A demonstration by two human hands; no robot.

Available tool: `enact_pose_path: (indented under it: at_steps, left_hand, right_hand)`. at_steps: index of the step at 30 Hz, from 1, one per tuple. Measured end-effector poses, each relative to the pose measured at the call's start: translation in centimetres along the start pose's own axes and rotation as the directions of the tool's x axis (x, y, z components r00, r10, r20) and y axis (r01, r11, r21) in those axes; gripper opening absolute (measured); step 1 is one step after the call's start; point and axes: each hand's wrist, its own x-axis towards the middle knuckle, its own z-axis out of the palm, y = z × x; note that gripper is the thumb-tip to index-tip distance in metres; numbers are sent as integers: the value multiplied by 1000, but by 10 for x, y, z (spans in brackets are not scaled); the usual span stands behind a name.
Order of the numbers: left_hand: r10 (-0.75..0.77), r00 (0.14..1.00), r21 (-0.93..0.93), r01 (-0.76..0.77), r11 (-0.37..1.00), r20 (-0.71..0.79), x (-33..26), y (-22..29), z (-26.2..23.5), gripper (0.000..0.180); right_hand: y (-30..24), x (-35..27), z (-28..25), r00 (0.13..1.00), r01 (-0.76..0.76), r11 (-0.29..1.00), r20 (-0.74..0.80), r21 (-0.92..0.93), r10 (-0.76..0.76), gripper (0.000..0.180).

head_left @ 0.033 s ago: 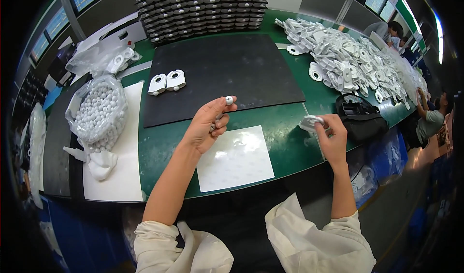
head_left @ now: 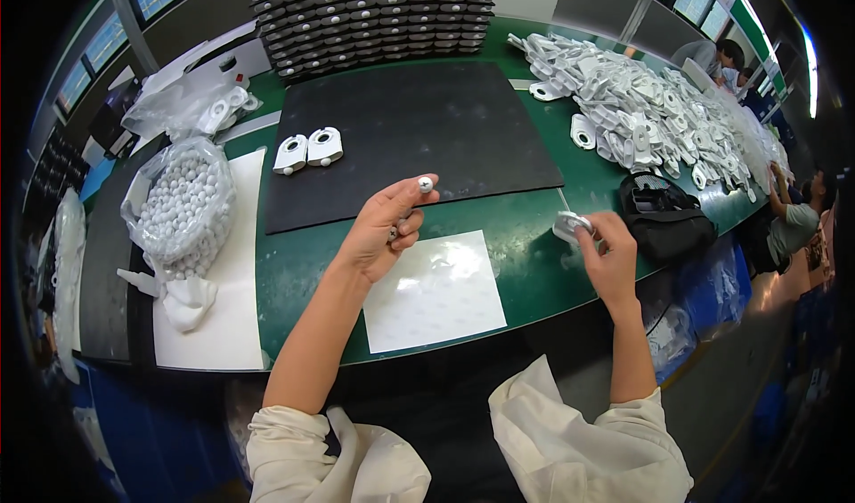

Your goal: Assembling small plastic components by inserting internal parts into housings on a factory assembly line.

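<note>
Stacked trays (head_left: 374,24), heaped white parts (head_left: 641,116) and a green workbench (head_left: 530,263) show a factory workshop.

White ball (head_left: 426,184), white piece (head_left: 565,224), apart

Green table (head_left: 527,258); black mat (head_left: 419,138) atop

Between our left hand (head_left: 383,224) and right hand (head_left: 613,252) we have a flat lane over the white sheet (head_left: 436,298) and green table (head_left: 530,271). Ahead, we can sweep low across the dark mat (head_left: 419,120), except at its left, where two white pieces (head_left: 324,144) sit side by side. Beyond it, the tall stack of trays (head_left: 374,22) blocks us. The heap of white parts (head_left: 641,116) and black bag (head_left: 663,223) obstruct our right; the bag of balls (head_left: 183,200), our left.
</note>
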Motion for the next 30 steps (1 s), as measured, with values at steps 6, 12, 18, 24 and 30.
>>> enact_pose_path:
  at_steps: [6, 12, 18, 24, 30]
  left_hand:
    - [58, 998, 58, -58, 997, -1, 0, -1, 2, 28]
    - [63, 998, 37, -63, 997, -4, 2, -1, -3, 22]
    - [50, 999, -42, -50, 998, 5, 4, 0, -10, 20]
    - [58, 998, -21, -58, 998, -4, 4, -1, -10, 22]
    - [51, 999, -9, -51, 999, -1, 5, -2, -7, 24]
  right_hand:
    - [5, 0, 9, 993, 89, 996, 86, -23, -87, 18]
    - [-32, 3, 27, 951, -254, 845, 280, 470, 130, 14]
    - [-67, -12, 76, 875, -397, 613, 483, 683, 30, 12]
    - [-66, -17, 97, 863, -426, 621, 501, 658, 62, 11]
    - [-65, -20, 99, 889, -328, 731, 457, 599, 25, 11]
